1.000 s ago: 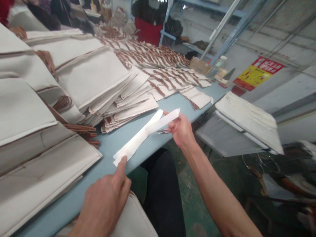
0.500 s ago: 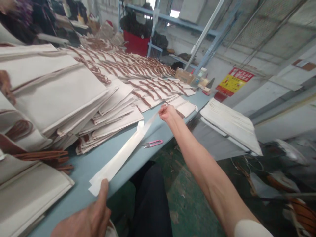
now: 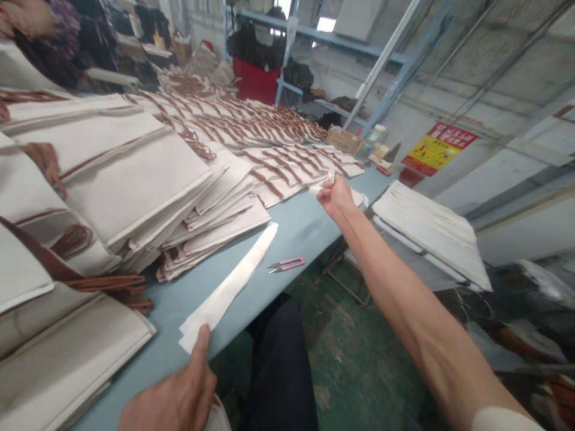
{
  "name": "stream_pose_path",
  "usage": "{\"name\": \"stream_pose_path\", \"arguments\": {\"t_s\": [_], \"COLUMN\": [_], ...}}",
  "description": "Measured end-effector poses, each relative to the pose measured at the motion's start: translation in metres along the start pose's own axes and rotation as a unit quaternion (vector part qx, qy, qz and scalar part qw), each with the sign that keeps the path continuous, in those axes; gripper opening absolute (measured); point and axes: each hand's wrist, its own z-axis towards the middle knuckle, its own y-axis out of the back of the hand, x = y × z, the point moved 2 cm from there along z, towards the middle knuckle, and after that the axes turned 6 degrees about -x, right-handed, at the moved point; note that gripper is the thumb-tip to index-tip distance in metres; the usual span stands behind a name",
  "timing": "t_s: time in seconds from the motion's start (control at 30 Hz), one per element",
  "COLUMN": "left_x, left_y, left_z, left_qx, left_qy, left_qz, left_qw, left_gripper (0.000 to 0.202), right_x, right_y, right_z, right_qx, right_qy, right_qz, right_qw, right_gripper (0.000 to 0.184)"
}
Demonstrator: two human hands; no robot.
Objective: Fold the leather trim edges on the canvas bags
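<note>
Long off-white strips (image 3: 236,272), partly overlapping, lie along the blue-grey tabletop. My left hand (image 3: 173,389) presses its stretched-out index finger on their near end, its other fingers curled. My right hand (image 3: 336,197) is closed in a pinch on a thin white strip (image 3: 331,176), held up near the far end of the table; most of that strip is hidden by the fingers. Between the hands, pink-handled thread snips (image 3: 287,265) rest on the table with their blades pointing left.
Stacked cream fabric pieces (image 3: 153,173) with brown straps crowd the left side and back. Tabletop (image 3: 296,221) runs along the front edge. Right of it stands a stack of white cloth (image 3: 429,224). A jar (image 3: 374,140) and cardboard box (image 3: 344,140) sit behind. Another person (image 3: 40,27) is at the far left.
My right hand has moved away and to the right, drawing a thin white strip off the others. My left finger stays on their near end. The view has shifted slightly.
</note>
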Motion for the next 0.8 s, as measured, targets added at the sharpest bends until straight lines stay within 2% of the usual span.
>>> {"name": "stream_pose_path", "arguments": {"t_s": [0.07, 0.17, 0.27, 0.33, 0.4, 0.53, 0.6, 0.7, 0.8], "left_x": [-0.003, -0.006, -0.009, -0.012, -0.016, -0.018, -0.014, -0.01, -0.017], "left_y": [0.012, 0.023, 0.026, 0.027, 0.029, 0.035, 0.04, 0.048, 0.053], "left_z": [0.0, -0.001, -0.004, -0.007, -0.012, -0.022, -0.027, -0.032, -0.041], "left_qx": [-0.045, -0.148, -0.237, -0.263, -0.261, -0.195, -0.178, -0.186, -0.199], "left_qy": [-0.003, 0.021, 0.046, 0.067, 0.086, 0.086, 0.09, 0.095, 0.076], "left_qz": [-0.02, -0.06, -0.166, -0.256, -0.336, -0.444, -0.467, -0.472, -0.472], "left_qw": [0.999, 0.987, 0.956, 0.928, 0.901, 0.87, 0.862, 0.856, 0.855], "left_gripper": [0.057, 0.051, 0.041, 0.037, 0.038, 0.043, 0.043, 0.048, 0.057], "right_x": [-0.002, -0.004, -0.005, -0.007, -0.012, -0.025, -0.032, -0.04, -0.05], "right_y": [0.001, 0.0, 0.001, 0.001, 0.002, 0.005, 0.008, 0.011, 0.014], "right_z": [-0.028, -0.081, -0.14, -0.178, -0.211, -0.267, -0.291, -0.32, -0.336], "right_qx": [0.029, 0.095, 0.174, 0.25, 0.321, 0.416, 0.442, 0.467, 0.467], "right_qy": [-0.017, -0.051, -0.086, -0.109, -0.131, -0.183, -0.216, -0.266, -0.294], "right_qz": [-0.016, -0.049, -0.079, -0.084, -0.083, -0.074, -0.071, -0.059, -0.029], "right_qw": [0.999, 0.993, 0.978, 0.958, 0.934, 0.888, 0.868, 0.841, 0.834], "right_gripper": [0.029, 0.041, 0.043, 0.042, 0.044, 0.048, 0.045, 0.04, 0.043]}}
